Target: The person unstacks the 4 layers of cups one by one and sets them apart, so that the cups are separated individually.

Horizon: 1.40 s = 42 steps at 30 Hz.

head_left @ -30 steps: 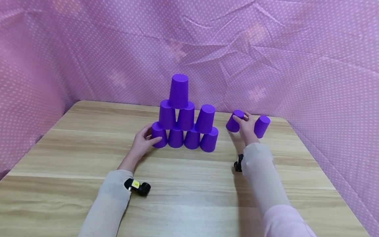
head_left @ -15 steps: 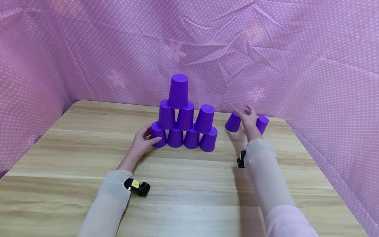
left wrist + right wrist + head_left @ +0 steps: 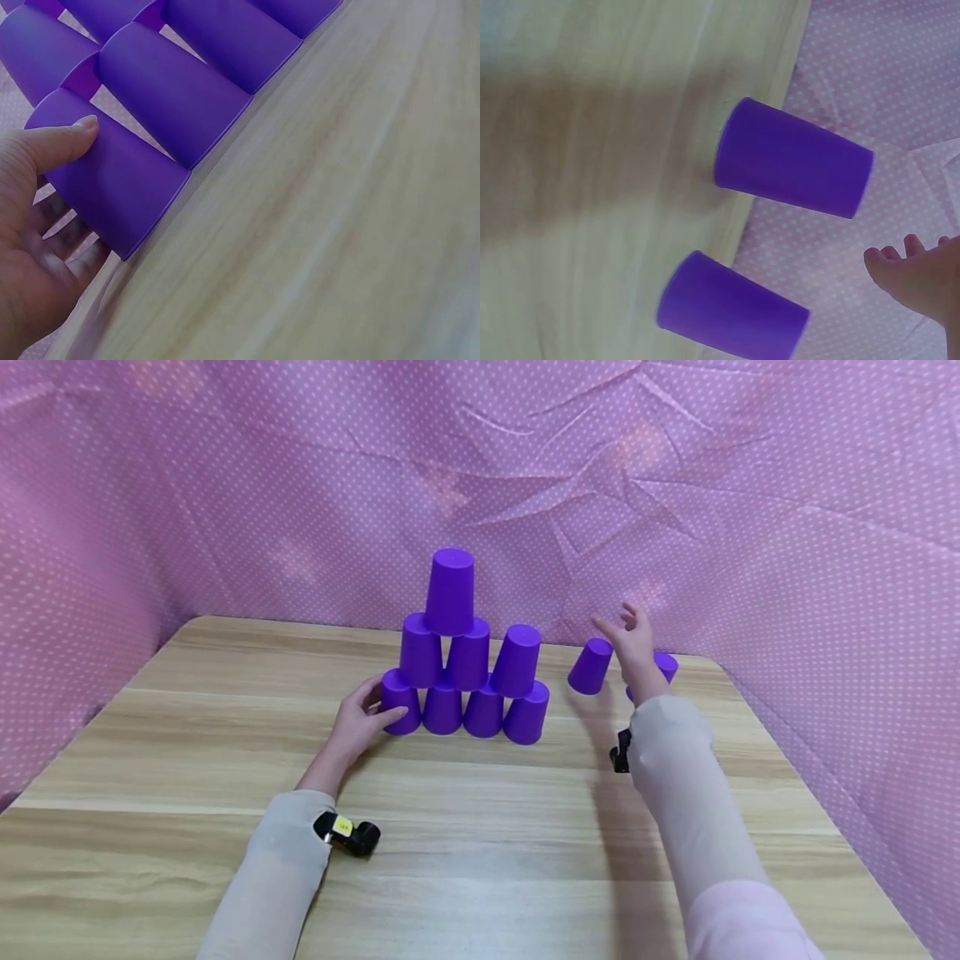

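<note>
Upside-down purple cups are stacked as a pyramid in the head view: several in the bottom row, three above, and one top cup (image 3: pixel 450 593) over the two left ones. My left hand (image 3: pixel 354 724) holds the bottom row's leftmost cup (image 3: pixel 120 187), thumb on its near side and fingers behind. To the right, my right hand (image 3: pixel 634 647) is raised with fingers spread and nothing in it. Beside it stands a single upside-down cup (image 3: pixel 589 667); another cup (image 3: pixel 666 667) is partly hidden behind that hand. Both single cups also show in the right wrist view.
The wooden table (image 3: pixel 450 852) has its far edge just behind the cups. A pink dotted cloth (image 3: pixel 510 468) hangs behind and along both sides. Each wrist carries a small black camera, such as the left one (image 3: pixel 348 833).
My right hand has let go of the left single cup and lifted up and slightly right, its fingers spreading. The left hand and the pyramid stay as they were.
</note>
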Tool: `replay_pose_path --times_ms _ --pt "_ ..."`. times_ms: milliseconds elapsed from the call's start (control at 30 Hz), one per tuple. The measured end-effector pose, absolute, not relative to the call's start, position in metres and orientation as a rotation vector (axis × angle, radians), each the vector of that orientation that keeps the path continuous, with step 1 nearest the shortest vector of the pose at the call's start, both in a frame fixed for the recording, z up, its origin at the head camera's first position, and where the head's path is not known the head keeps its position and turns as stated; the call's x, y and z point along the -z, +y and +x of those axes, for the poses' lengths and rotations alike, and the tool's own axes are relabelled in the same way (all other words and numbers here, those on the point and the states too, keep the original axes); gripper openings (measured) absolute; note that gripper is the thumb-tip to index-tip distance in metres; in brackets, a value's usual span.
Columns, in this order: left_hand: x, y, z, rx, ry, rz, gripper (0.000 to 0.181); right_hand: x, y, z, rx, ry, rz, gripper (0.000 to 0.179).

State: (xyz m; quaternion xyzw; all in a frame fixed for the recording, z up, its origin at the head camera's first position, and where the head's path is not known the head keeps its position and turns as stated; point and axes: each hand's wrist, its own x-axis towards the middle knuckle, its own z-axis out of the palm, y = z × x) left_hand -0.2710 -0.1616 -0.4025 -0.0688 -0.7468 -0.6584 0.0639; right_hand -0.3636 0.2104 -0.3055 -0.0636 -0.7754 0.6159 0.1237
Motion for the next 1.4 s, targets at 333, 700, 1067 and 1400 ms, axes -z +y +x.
replay_pose_path --times_ms 333,700,1067,1400 --pt "0.405 -0.161 -0.272 1.97 -2.259 -0.206 0.059 0.28 0.199 -0.358 -1.786 -2.25 -0.078 0.075" --pt "0.405 -0.16 -0.27 1.965 -2.268 -0.208 0.059 0.256 0.18 -0.352 -1.788 -2.216 0.04 0.072" --pt "0.405 -0.159 -0.269 1.971 -2.218 -0.242 0.058 0.241 0.143 -0.336 -1.837 -2.205 0.25 0.062" --pt "0.406 -0.16 -0.268 1.968 -2.201 -0.265 0.058 0.238 0.113 -0.325 -1.992 -2.16 0.43 0.056"
